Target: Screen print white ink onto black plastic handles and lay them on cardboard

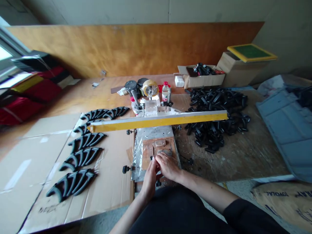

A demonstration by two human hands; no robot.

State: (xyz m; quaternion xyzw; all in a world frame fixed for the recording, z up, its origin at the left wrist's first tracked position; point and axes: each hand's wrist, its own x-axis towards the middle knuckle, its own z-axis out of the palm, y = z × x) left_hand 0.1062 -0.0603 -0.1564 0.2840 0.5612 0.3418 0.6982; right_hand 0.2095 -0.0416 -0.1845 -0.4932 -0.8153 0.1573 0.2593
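My left hand (149, 178) and my right hand (168, 166) meet over the near part of a metal base plate (156, 131). The fingers of both are closed and pressed together; whatever lies between them is hidden. A small dark bit (151, 158) shows at the left fingertips, too small to name. Just beyond the hands, a brown board (147, 148) with small raised blocks rests on the plate. The right hand covers part of this board. Across the far end of the plate, above it, runs a long yellow-edged frame (158, 122).
Rows of curved black plastic parts (81, 159) lie on cardboard (114, 182) at left. A heap of similar black parts (214, 113) is at right, near a grey-blue crate (278, 110). Behind the frame stand a red-capped bottle (165, 92), a tape roll (150, 88) and an open carton (204, 81). Black knobs (126, 169) jut from the plate's side.
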